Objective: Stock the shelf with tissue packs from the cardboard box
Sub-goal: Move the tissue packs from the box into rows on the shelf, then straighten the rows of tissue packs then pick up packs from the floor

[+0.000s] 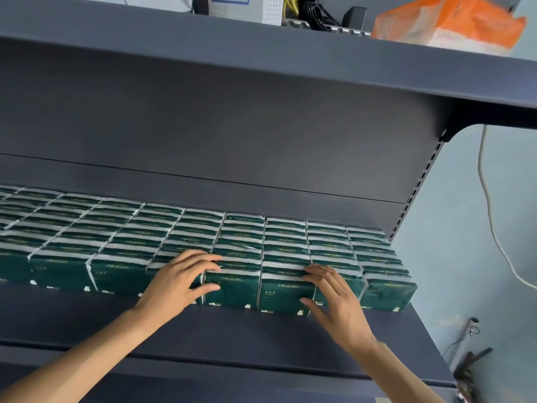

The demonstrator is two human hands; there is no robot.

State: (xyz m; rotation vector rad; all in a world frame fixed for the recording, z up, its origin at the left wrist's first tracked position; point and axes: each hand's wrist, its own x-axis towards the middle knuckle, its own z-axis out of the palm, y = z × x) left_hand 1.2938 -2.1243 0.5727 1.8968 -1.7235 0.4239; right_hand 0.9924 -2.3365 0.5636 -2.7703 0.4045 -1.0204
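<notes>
- Tissue packs (232,289) stand in rows near the shelf (232,338) front edge.
- Left hand (177,283) and right hand (334,295): fingers straight, resting on front packs, gripping nothing.
- Likely light, soft, slippery-wrapped; pinch the ends.

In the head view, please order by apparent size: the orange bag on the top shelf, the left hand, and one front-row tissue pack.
1. Orange bag, largest, though it is blurred.
2. Left hand.
3. Front-row tissue pack.
Hand and pack look close in size, and the hand is nearer the camera, so their order is unsure.
</notes>
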